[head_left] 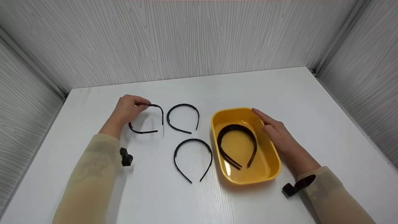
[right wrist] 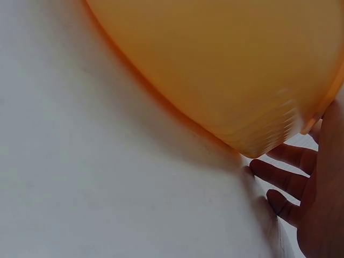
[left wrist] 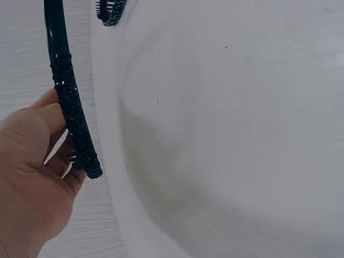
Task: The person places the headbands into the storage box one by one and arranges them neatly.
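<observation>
My left hand (head_left: pixel 129 107) pinches a black toothed headband (head_left: pixel 162 115) near its arch, its ends pointing right. Part of that headband is hidden behind the hand; the left wrist view shows its textured band (left wrist: pixel 75 107) across the fingers. My right hand (head_left: pixel 277 132) rests against the right side of a yellow plastic tub (head_left: pixel 273 155), thumb at the rim. In the right wrist view, the right-hand fingers (right wrist: pixel 282 179) are spread and fairly straight beside the tub's outer wall. Inside the tub lie black headbands (head_left: pixel 254 144), stacked so closely that I cannot tell how many.
Two more black headbands lie flat between the left hand and the tub: one farther back (head_left: pixel 168 116), one nearer (head_left: pixel 175 155). They rest on a white table (head_left: pixel 155 193), with grey wood-grain panels (head_left: pixel 186 40) at its back and sides.
</observation>
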### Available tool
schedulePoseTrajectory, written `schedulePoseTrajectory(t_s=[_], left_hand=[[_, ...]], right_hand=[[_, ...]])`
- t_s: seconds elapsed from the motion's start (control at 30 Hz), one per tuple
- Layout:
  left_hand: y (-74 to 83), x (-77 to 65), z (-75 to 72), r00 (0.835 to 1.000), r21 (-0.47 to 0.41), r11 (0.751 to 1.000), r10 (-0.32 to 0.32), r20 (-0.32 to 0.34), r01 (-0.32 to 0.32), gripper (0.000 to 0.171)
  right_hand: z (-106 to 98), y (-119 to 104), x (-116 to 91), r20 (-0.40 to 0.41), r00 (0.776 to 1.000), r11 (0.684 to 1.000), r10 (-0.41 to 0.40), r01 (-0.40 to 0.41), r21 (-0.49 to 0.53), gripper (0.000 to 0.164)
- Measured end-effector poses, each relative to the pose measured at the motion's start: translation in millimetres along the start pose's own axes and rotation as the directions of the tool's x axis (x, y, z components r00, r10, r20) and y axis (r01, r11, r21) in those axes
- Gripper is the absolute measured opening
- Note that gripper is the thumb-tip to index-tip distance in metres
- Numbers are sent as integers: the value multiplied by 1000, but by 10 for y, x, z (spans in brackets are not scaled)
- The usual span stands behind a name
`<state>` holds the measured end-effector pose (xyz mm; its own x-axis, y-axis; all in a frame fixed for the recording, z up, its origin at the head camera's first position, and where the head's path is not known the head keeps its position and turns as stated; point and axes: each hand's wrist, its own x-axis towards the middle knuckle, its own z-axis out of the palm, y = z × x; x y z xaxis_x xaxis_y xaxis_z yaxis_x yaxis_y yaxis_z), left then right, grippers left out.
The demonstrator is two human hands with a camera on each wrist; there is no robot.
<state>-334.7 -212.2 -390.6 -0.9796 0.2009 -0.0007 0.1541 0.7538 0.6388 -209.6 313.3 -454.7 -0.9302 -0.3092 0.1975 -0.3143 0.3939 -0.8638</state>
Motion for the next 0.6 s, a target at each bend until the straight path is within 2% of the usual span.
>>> schedulePoseTrajectory(t_s=[0.33,0.6], left_hand=[[372,-56,-133,998,7,998,68,15,-68,22],[742,-21,-109,990,4,991,133,55,-133,22]], right_hand=[[-9,-24,7,5,999,999,39,-39,4,66],[-23,2,20,-4,1000,1000,11,-11,-13,66]])
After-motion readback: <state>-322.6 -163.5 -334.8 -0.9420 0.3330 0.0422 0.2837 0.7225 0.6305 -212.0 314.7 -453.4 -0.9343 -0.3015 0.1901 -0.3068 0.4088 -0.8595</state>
